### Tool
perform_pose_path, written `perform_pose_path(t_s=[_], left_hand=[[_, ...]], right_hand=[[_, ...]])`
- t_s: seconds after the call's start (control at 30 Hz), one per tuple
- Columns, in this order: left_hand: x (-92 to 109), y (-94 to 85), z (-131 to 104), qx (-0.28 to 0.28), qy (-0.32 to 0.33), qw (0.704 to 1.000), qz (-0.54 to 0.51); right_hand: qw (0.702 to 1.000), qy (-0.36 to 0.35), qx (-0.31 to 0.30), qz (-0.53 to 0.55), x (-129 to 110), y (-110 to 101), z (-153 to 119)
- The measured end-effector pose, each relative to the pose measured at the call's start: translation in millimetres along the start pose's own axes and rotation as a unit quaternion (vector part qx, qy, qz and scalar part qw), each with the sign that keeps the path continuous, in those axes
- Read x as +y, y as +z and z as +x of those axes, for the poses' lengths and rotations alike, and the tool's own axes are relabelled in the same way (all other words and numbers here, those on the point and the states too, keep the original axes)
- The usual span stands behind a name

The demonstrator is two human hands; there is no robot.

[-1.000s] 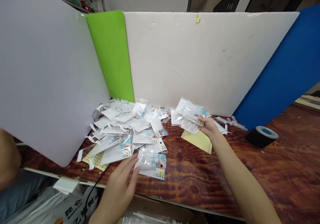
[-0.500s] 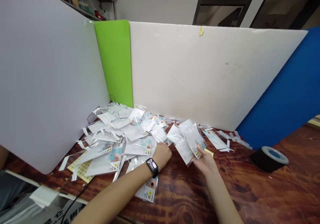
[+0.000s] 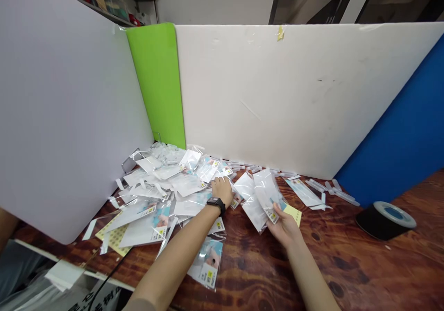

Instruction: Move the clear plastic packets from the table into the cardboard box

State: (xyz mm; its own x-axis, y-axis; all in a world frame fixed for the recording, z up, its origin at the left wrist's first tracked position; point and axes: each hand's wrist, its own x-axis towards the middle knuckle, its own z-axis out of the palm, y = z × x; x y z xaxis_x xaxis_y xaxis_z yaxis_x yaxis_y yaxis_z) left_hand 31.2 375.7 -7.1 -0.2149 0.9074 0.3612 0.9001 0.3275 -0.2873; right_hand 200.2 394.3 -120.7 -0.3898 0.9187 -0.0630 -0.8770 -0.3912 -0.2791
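Note:
My right hand [image 3: 285, 225] is closed on a fanned bunch of clear packets [image 3: 266, 193] with white cards inside, pinching them at their lower right corner. A yellow sticker sheet [image 3: 293, 213] shows behind my right fingers. My left hand [image 3: 222, 190], a black watch on its wrist, lies over the right edge of a heap of similar packets [image 3: 187, 184], fingers stretched forward and a little apart. Its fingertips touch the packets there, and the palm is hidden. Below the left forearm, a packet with a blue printed card [image 3: 207, 262] lies on the table.
Small clear tubes [image 3: 342, 194] lie along the white board [image 3: 270, 93]. A single packet [image 3: 305, 193] rests near them. A black tape roll [image 3: 376, 225] stands at the right on the wooden table [image 3: 256, 269]. A yellow dotted sheet [image 3: 120, 239] is under the heap's left side.
My left hand has moved forward onto the packets, its fingers unfolding from a closed shape. My right hand keeps its bunch in nearly the same place. The view has shifted slightly.

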Motion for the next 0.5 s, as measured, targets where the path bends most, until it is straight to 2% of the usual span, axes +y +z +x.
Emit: perform_pose_path(t_s=[0.13, 0.3, 0.5], left_hand=[[-4, -2.6, 2, -0.031, -0.005, 0.999, -0.029], [-7, -6.4, -3, -0.038, 0.022, 0.997, -0.067], [-1, 5.3, -21, -0.056, 0.062, 0.99, -0.11]], right_hand=[[1.0, 0.016, -0.013, -0.015, 9, 1, 2], [0.999, 0.025, -0.019, -0.02, 9, 5, -1], [0.999, 0.029, -0.017, -0.014, 1, 8, -7]])
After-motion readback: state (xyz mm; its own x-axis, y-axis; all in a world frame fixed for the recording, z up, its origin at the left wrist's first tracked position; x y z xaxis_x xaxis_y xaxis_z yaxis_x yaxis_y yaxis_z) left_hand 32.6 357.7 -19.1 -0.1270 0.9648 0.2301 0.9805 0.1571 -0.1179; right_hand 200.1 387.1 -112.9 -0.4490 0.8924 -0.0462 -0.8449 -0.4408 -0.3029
